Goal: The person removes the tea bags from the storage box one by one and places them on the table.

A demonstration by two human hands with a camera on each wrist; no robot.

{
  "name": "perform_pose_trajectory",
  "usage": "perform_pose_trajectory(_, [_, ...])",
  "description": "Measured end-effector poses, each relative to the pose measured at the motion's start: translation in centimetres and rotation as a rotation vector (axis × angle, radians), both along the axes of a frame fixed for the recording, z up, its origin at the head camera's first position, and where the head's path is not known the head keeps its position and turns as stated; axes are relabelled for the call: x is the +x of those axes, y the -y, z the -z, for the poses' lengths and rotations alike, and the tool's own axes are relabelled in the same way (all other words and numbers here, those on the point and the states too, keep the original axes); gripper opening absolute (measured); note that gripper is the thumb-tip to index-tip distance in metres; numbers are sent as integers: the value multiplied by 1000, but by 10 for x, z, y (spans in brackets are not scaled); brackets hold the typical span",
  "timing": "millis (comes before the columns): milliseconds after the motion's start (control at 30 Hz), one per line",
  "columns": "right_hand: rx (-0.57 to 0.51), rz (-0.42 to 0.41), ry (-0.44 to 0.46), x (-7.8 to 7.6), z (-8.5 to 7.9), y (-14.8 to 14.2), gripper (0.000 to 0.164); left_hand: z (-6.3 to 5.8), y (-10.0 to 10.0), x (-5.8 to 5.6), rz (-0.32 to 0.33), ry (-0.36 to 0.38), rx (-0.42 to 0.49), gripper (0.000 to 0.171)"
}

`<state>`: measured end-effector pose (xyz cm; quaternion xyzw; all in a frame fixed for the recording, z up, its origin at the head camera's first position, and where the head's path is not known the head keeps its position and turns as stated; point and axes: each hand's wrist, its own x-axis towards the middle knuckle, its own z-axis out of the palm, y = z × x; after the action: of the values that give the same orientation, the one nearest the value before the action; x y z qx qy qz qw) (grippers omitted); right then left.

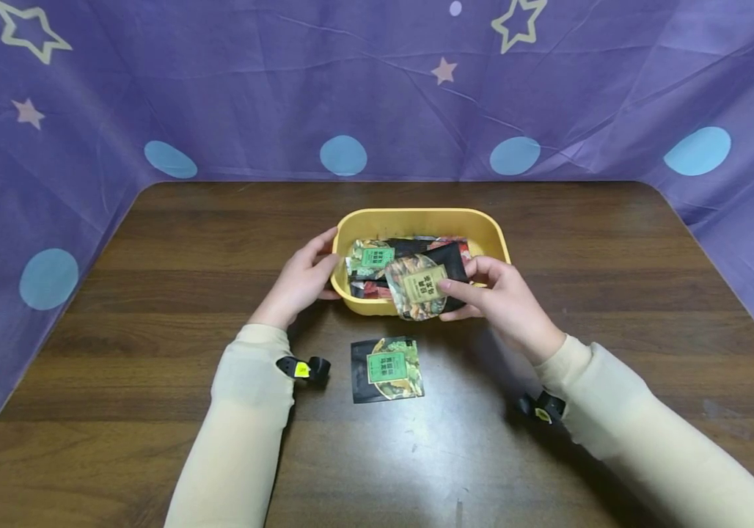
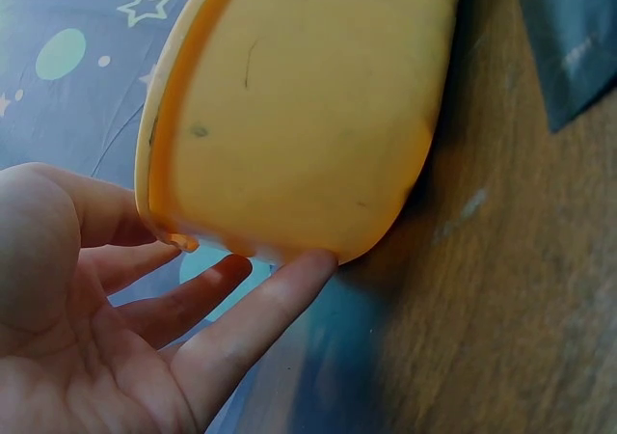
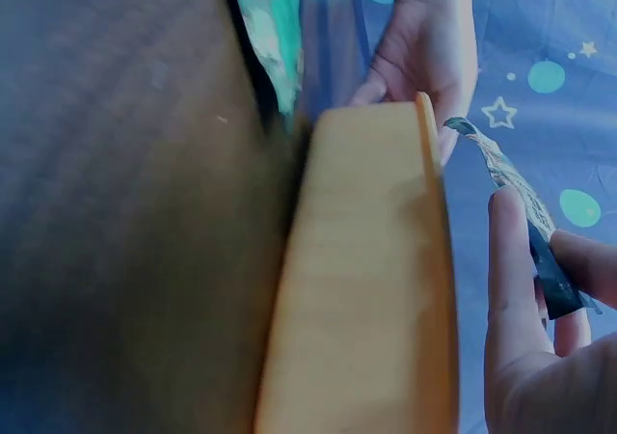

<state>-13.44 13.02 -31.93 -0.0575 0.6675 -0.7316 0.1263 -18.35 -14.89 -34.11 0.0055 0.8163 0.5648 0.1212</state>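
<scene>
A yellow plastic container [image 1: 419, 214] stands on the table, holding several flat sachets with green and red parts. At its left end is my left hand [image 1: 301, 279]; the left wrist view shows its spread, fairly straight fingers [image 2: 275, 309] touching the outer wall. My right hand [image 1: 505, 301] pinches a black sachet [image 1: 419, 290] with a tan label and food picture between thumb and fingers. That sachet hangs tilted over the container's near right rim, hiding part of the contents. On the table in front lies another black sachet [image 1: 386, 369] with a green label.
The brown wooden table [image 1: 172, 352] extends on both sides of the container. A purple curtain [image 1: 251, 88] with stars and dots hangs behind the table and along its sides. A black strap with a small camera [image 1: 304, 368] is on the left wrist, and a similar one [image 1: 542, 407] on the right.
</scene>
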Motion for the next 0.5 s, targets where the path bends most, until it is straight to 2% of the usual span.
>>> perform_pose_trajectory(233, [12,-70,61,12,11,-9,20,-1,0,1,-1,-5,-9,55])
perform_pose_trajectory(500, [218,-161,98,31,21,-23,19,-1,0,1,-2,12,-3,55])
